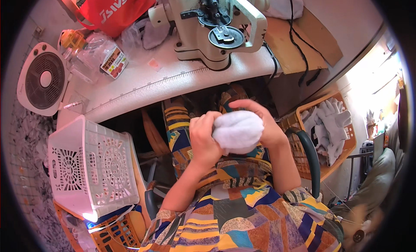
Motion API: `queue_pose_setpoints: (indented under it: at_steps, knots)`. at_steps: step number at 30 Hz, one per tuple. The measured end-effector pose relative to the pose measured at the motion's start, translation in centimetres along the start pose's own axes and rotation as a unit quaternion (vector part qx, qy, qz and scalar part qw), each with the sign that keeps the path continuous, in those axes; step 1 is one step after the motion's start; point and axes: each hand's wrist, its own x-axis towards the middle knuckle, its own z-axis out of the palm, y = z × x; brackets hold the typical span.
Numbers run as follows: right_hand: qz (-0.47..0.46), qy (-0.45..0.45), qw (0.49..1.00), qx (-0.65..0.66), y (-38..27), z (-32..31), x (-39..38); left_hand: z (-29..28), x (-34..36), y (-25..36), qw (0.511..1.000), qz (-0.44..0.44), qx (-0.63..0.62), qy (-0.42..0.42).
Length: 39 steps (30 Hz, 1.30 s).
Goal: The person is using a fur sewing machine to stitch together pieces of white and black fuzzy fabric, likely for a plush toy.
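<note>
Between my hands, above my lap, is a pale, fuzzy cloth bundle [238, 131], rounded and folded along its middle. Its exact kind does not show. My left hand [204, 137] is closed around the bundle's left end, knuckles up. At the other end my right hand [268, 122] wraps the bundle's right side. One of its fingers reaches out over the far top edge, and its other fingertips are hidden behind the cloth. Beyond my hands, a cream industrial sewing machine [190, 39] with a round metal disc [226, 37] stands on the white table [151, 85].
To my right, an orange basket [351, 141] holds several grey gloves [331, 128]. A white plastic crate [93, 165] stands at my left, over an orange crate [115, 234]. A fan [43, 78], plastic packaging [115, 61] and a red bag [115, 13] are at the far left. Chair armrests [307, 156] flank me.
</note>
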Motion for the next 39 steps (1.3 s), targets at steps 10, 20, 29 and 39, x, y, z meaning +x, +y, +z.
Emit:
queue_pose_setpoints:
  at_steps: [10, 20, 29, 39]
  knots:
    - [0.015, -0.084, 0.971, 0.222, 1.8, 0.8, -0.3, -0.1, 0.8, -2.4, 0.949, -0.201, -0.223, -0.095]
    - [-0.248, 0.275, 0.781, -0.503, 0.4, 0.8, 1.1, 1.6, -0.9, 2.3, 0.971, 0.125, 0.205, 0.007]
    - [-0.465, 0.132, 0.701, -0.524, -0.8, 2.4, 1.0, 2.2, -2.1, 2.9, 0.926, 0.240, 0.264, 0.126]
    - [-0.556, 0.177, 0.643, -0.495, -1.0, 3.8, 2.0, 4.9, -2.4, 0.3, 0.925, 0.205, -0.051, 0.315]
